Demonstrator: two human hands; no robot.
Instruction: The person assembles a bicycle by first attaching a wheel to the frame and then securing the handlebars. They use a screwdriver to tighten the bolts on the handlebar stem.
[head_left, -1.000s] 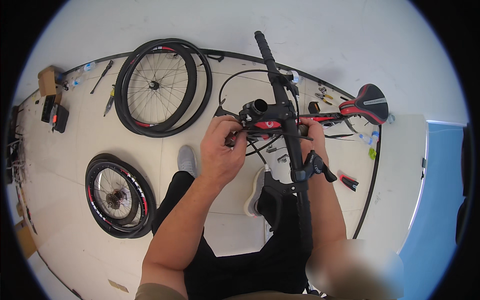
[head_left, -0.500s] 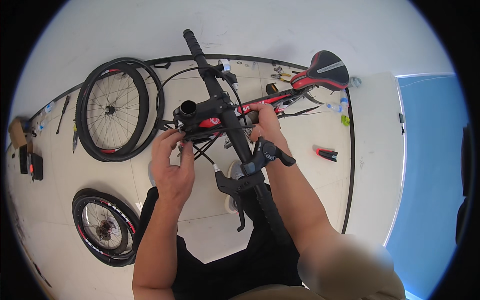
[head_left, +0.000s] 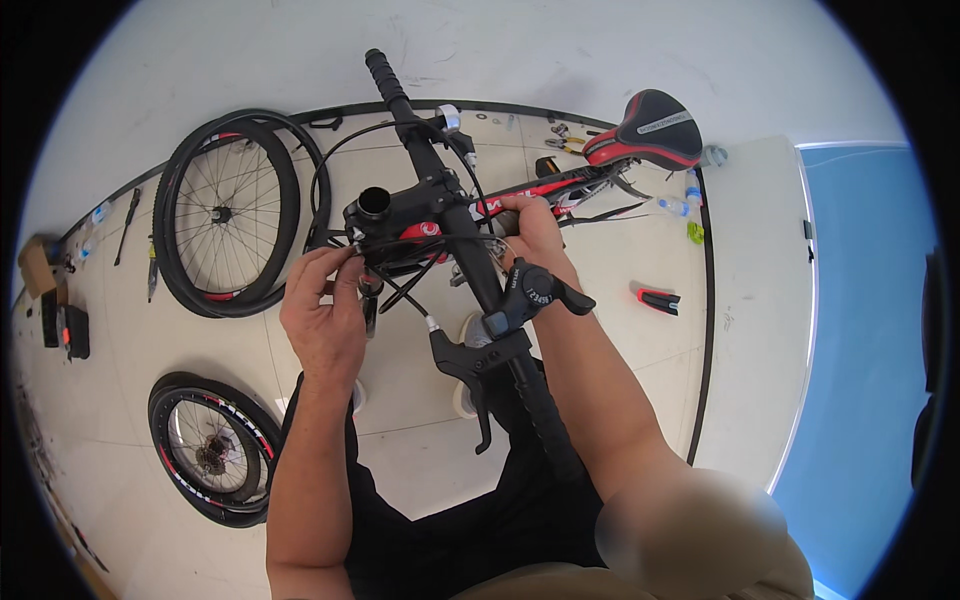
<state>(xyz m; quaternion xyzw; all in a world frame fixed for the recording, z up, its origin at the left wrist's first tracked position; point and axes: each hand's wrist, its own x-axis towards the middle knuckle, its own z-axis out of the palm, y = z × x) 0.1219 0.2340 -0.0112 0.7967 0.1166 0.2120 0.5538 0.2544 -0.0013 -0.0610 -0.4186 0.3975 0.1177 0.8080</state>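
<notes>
Some floor [head_left: 655, 375] lies between the right forearm [head_left: 592, 400] and the dark wall strip [head_left: 709, 300]. Compared with half a second ago, I see the left hand [head_left: 324, 325] with its thumb [head_left: 347, 287] and fingers [head_left: 322, 264] closer together. They bend beside the stem [head_left: 412, 208] of the bicycle [head_left: 440, 198]; the right hand [head_left: 537, 240] touches its frame [head_left: 548, 188]. What both grip, I cannot tell.

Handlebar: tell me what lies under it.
The red bike frame passes beneath the handlebar, and the right forearm runs partly under its gear shifter. What the handlebar covers there cannot be seen.
</notes>
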